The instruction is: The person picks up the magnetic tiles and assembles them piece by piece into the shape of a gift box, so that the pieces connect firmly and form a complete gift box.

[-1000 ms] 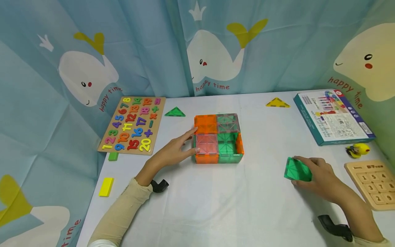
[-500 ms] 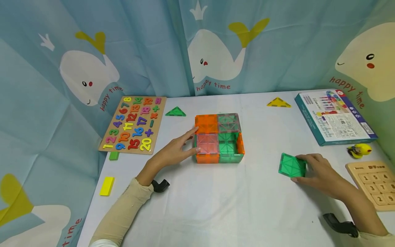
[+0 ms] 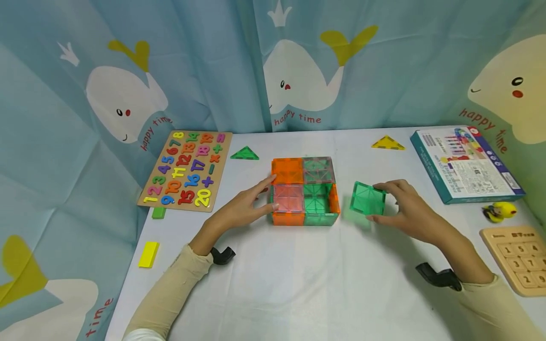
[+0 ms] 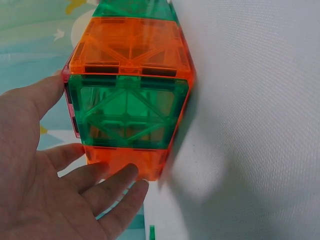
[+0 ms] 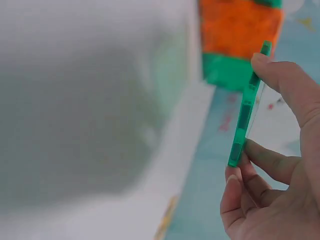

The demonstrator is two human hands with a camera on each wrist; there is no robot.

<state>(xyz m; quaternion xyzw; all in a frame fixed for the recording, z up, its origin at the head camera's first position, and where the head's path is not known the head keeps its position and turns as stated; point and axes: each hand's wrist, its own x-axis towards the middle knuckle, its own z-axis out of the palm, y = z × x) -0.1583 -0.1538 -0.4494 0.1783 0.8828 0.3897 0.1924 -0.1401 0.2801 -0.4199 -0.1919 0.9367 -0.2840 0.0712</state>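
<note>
A low box of see-through magnetic tiles (image 3: 288, 219) stands mid-table in the head view. Orange, pink and clear-looking squares cover its top, except the near right quarter, where the green inside shows. My left hand (image 3: 241, 208) steadies its left side with loosely extended fingers. In the left wrist view the thumb touches the top edge, and the fingers lie along a green and orange side (image 4: 127, 112). To the right of the box, my right hand (image 3: 411, 213) pinches a green square magnetic tile (image 3: 368, 199) by its edges, held above the table, apart from the box.
A number puzzle board (image 3: 185, 170) lies back left, near a green triangle tile (image 3: 245, 153). A yellow block (image 3: 148, 255) is at the left edge. Along the right are a yellow triangle tile (image 3: 388, 143), a boxed set (image 3: 467, 163), a duck toy (image 3: 499, 211) and a wooden number board (image 3: 516, 258).
My right hand has carried the green square tile leftward and away from me, closer to the box. The left hand has stayed at the box's left side.
</note>
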